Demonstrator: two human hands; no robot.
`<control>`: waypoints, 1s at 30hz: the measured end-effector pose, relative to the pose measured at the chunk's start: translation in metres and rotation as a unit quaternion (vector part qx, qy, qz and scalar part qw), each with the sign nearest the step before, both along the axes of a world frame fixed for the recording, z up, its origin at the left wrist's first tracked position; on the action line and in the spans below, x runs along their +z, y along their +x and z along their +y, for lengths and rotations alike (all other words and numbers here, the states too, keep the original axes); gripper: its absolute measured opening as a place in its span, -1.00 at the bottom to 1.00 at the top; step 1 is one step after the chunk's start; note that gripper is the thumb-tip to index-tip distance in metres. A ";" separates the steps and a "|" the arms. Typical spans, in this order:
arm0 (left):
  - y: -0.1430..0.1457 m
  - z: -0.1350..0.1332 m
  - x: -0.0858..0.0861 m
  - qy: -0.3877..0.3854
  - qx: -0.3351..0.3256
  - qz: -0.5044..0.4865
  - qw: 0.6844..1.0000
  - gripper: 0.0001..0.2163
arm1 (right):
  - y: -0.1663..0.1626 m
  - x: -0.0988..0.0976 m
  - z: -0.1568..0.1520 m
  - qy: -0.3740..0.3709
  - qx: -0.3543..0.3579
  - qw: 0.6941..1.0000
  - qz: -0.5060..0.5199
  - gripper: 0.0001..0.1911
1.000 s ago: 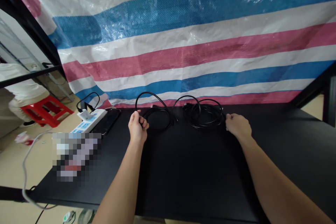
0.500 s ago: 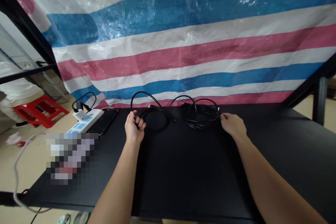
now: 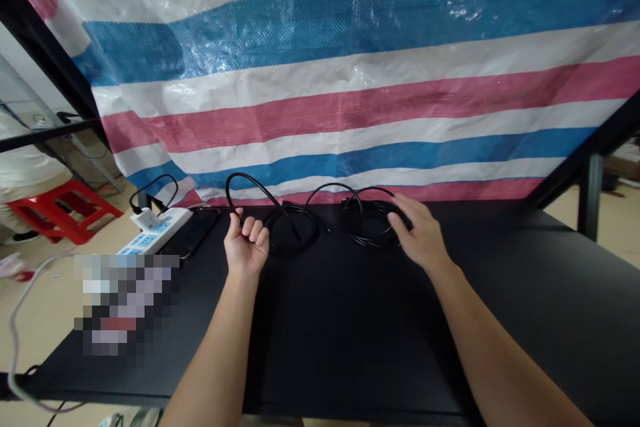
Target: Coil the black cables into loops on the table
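A black cable (image 3: 256, 182) arches up out of my left hand (image 3: 247, 247). The fingers of that hand are curled round the cable, palm turned toward me. Just right of it, a coil of black cable (image 3: 316, 235) lies on the black table (image 3: 345, 327). A thin black strand bridges from there to a second, denser coil (image 3: 367, 239). My right hand (image 3: 421, 233) is over the right edge of that coil, fingers and thumb apart, with nothing visibly gripped; its fingers cover part of the coil.
A white power strip (image 3: 159, 232) with a plugged-in charger (image 3: 150, 219) stands at the table's left, beside a dark phone (image 3: 193, 235). Nearer me is a blurred-out patch. A striped plastic sheet (image 3: 345, 107) hangs behind. A seated person and red stool (image 3: 70, 210) are beyond the left edge.
My right hand has moved left from beside the right coil to over it, its fingers spreading apart. My left hand has shifted slightly left and turned, still holding the cable.
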State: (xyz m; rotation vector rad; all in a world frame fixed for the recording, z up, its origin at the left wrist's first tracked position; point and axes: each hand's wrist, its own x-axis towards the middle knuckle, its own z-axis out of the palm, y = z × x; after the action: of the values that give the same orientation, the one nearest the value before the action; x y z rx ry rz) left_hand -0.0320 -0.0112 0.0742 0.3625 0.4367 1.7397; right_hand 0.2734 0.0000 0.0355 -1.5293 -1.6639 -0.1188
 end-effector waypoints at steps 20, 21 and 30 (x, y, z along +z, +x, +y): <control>-0.007 0.004 -0.008 -0.033 -0.015 0.035 0.999 -0.74 | 0.001 0.017 -0.001 -0.006 0.144 0.849 0.508 -0.62; -0.007 0.004 -0.008 -0.035 -0.017 0.039 0.998 -0.75 | 0.003 0.017 -0.001 -0.022 0.150 0.845 0.513 -0.65; -0.002 0.005 -0.008 -0.066 -0.019 0.059 0.996 -0.76 | 0.033 0.002 0.006 -0.077 -0.157 0.952 0.253 -0.70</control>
State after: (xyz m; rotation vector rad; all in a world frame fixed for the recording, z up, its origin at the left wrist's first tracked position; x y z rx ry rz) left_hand -0.0336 -0.0057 0.0664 0.3785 0.6231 1.6480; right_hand 0.3061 0.0058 0.0377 -1.7549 -1.0399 0.2260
